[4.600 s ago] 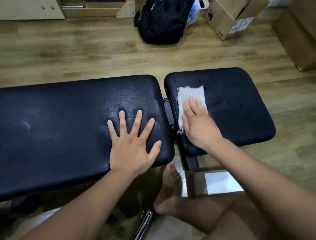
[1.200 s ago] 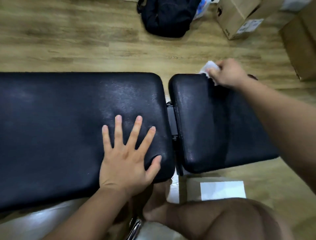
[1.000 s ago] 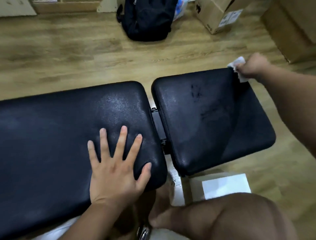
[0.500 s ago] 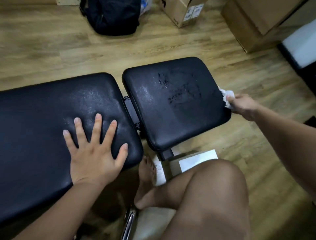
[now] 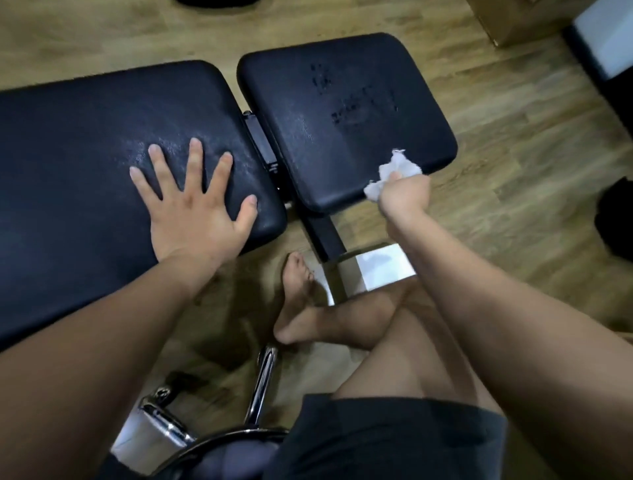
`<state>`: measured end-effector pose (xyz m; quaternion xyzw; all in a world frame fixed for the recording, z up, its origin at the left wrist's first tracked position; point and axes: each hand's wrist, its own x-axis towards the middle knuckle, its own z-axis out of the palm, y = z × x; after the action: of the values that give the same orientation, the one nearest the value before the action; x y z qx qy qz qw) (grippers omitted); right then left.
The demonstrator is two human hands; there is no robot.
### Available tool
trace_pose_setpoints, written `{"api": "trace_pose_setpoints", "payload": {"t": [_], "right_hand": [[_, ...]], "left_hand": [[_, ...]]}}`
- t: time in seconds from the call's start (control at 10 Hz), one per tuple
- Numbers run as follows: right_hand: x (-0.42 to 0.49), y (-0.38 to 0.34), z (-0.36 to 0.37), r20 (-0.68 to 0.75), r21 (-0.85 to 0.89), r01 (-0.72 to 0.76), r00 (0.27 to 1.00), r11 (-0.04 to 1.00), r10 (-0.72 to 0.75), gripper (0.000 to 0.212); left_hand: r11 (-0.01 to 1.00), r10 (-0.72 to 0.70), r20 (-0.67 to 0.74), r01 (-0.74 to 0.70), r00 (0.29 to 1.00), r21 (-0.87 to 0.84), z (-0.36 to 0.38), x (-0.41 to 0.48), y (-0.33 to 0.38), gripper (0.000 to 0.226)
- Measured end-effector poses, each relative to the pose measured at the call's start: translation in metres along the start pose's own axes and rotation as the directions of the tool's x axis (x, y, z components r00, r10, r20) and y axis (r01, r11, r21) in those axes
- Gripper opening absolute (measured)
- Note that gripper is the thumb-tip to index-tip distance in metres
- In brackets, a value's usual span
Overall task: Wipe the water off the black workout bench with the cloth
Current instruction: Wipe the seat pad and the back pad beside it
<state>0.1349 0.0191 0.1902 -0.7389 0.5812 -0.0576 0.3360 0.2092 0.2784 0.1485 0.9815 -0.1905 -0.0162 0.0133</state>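
The left hand (image 5: 195, 212) lies flat, fingers spread, on the long pad of the black padded workout bench (image 5: 85, 164). The right hand (image 5: 406, 195) grips a crumpled white cloth (image 5: 394, 169) at the near right edge of the short seat pad (image 5: 342, 120), where wet streaks (image 5: 356, 106) show.

Floor: light brown wood-grain plank flooring (image 5: 513, 144), matte, under soft, even light with faint glare patches. Far right corner: a brown cardboard box (image 5: 520, 20) just beside a white panel in a dark frame (image 5: 608, 37); a black rounded shape (image 5: 616, 219) is cut off by the right edge and another black object (image 5: 212, 2) by the top edge, neither identifiable. Near side: a flat white rectangular sheet (image 5: 383, 267) lies on the floor, and curved chrome metal tubing (image 5: 263, 377) stands at lower centre.
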Motion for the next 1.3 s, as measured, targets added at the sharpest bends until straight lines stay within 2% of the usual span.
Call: {"api": "trace_pose_setpoints", "payload": {"t": [0.1, 0.2, 0.3, 0.4, 0.5, 0.6, 0.7, 0.8, 0.9, 1.0, 1.1, 1.2, 1.3], "right_hand": [[-0.082, -0.008, 0.029, 0.167, 0.091, 0.031, 0.985, 0.995, -0.046, 0.031], [-0.121, 0.0, 0.043, 0.305, 0.118, 0.208, 0.923, 0.971, -0.235, 0.026], [-0.133, 0.0, 0.034, 0.432, 0.092, 0.448, 0.787, 0.889, -0.441, 0.017], [-0.076, -0.022, -0.008, 0.171, -0.06, 0.643, 0.76, 0.764, -0.627, 0.015], [-0.035, -0.026, -0.024, 0.054, -0.161, 0.687, 0.723, 0.708, -0.689, 0.019], [-0.022, -0.014, 0.006, 0.336, -0.271, 0.762, 0.648, 0.589, -0.683, 0.034], [-0.017, -0.002, 0.03, 0.426, -0.364, 0.84, 0.534, 0.402, -0.73, 0.045], [0.046, -0.01, 0.01, 0.339, -0.562, 0.75, 0.594, 0.349, -0.729, 0.042], [0.104, -0.025, -0.013, 0.207, -0.703, 0.531, 0.789, 0.473, -0.578, 0.04], [0.121, -0.046, -0.024, 0.095, -0.603, 0.4, 0.895, 0.69, -0.436, 0.039], [0.079, -0.055, -0.003, 0.096, -0.517, 0.475, 0.859, 0.712, -0.504, 0.039], [-0.012, -0.058, 0.05, 0.271, -0.35, 0.758, 0.644, 0.55, -0.716, 0.042], [-0.036, -0.051, 0.076, 0.392, -0.207, 0.909, 0.416, 0.361, -0.821, 0.042]], "left_hand": [[1.0, 0.002, -0.004, -0.002, 1.0, -0.013, 0.0, 0.0, -0.002, 0.075], [1.0, 0.017, -0.007, -0.017, 1.0, -0.019, 0.001, 0.001, -0.002, 0.075], [1.0, 0.02, -0.019, -0.02, 1.0, -0.017, 0.001, 0.001, -0.003, 0.075], [0.999, 0.017, -0.006, -0.017, 1.0, -0.031, 0.0, 0.001, -0.003, 0.073], [1.0, 0.013, -0.011, -0.013, 1.0, -0.016, 0.0, -0.001, -0.003, 0.073], [1.0, 0.008, -0.014, -0.008, 1.0, -0.012, 0.0, 0.0, -0.002, 0.073], [1.0, 0.001, -0.018, -0.001, 1.0, 0.002, 0.001, 0.001, -0.002, 0.073], [1.0, 0.01, -0.015, -0.01, 1.0, 0.009, 0.001, 0.002, -0.002, 0.073], [1.0, 0.007, -0.014, -0.007, 1.0, 0.013, 0.001, 0.002, -0.001, 0.073], [1.0, 0.004, -0.011, -0.004, 1.0, 0.02, 0.0, 0.003, -0.001, 0.072], [1.0, 0.011, -0.004, -0.01, 1.0, 0.015, 0.0, 0.003, -0.001, 0.072], [1.0, 0.014, 0.003, -0.014, 1.0, 0.018, -0.001, 0.002, 0.0, 0.073], [1.0, 0.017, 0.004, -0.017, 1.0, 0.017, -0.001, 0.002, -0.001, 0.073]]}}
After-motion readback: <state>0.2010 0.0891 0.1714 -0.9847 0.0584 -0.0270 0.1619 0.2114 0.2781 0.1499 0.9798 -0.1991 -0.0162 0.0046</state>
